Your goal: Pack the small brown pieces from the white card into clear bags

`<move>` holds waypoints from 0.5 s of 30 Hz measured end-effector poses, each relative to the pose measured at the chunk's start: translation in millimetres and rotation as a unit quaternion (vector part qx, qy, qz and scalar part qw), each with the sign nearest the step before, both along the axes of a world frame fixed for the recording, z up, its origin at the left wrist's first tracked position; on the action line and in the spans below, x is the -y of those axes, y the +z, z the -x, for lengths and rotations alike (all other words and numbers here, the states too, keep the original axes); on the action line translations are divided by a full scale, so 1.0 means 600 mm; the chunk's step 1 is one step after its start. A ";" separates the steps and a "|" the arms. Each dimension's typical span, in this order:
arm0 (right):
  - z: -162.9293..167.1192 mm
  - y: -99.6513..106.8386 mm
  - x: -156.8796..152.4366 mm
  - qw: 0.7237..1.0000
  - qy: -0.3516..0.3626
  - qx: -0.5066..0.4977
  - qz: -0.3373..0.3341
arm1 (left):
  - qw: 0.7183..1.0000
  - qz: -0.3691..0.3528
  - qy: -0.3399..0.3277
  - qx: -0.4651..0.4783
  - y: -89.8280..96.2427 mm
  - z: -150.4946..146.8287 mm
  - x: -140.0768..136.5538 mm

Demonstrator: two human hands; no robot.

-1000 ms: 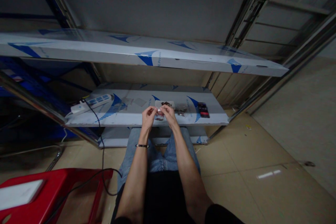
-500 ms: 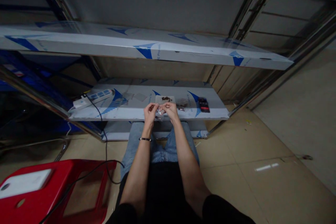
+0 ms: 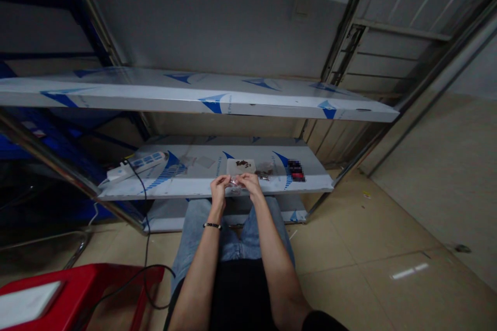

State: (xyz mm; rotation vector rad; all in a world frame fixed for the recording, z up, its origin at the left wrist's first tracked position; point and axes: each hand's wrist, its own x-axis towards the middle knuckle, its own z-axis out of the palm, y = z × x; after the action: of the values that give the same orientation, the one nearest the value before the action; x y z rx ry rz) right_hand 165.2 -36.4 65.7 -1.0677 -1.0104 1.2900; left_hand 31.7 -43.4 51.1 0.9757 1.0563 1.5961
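Both hands meet at the front edge of the lower shelf (image 3: pixel 202 183). My left hand (image 3: pixel 219 189) pinches one side of a small clear plastic bag (image 3: pixel 235 184). On the bag's other side, the fingers of my right hand (image 3: pixel 249 183) are closed too. What the bag contains is too small to make out. Just behind the hands lies a pale square sheet (image 3: pixel 233 168) with a scatter of small brown pieces (image 3: pixel 244 164) on it. Beside it, to the right, rests another clear bag (image 3: pixel 264 170) with dark bits inside.
A white power strip (image 3: pixel 135 166) lies at the shelf's left, its black cable (image 3: pixel 146 227) hanging over the front edge. A dark and red item (image 3: pixel 296 170) sits at the right. The upper shelf (image 3: pixel 155 98) spans above. At lower left, a red stool (image 3: pixel 89 289) carries a white box (image 3: pixel 29 300).
My view has tilted up, so the shelves and hands appear lower. The hands have drawn slightly apart, and more of the plastic bag shows between them.
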 end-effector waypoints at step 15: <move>-0.019 -0.021 -0.021 0.990 -0.138 0.000 -0.007 | 0.987 0.056 -0.143 -0.046 -0.009 -0.001 0.003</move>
State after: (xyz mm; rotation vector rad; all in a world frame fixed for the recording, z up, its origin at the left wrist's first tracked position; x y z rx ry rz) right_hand 176.5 -23.8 52.9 -1.1525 -0.8363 1.0557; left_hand 32.1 -45.0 45.6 1.0802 1.0065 1.2547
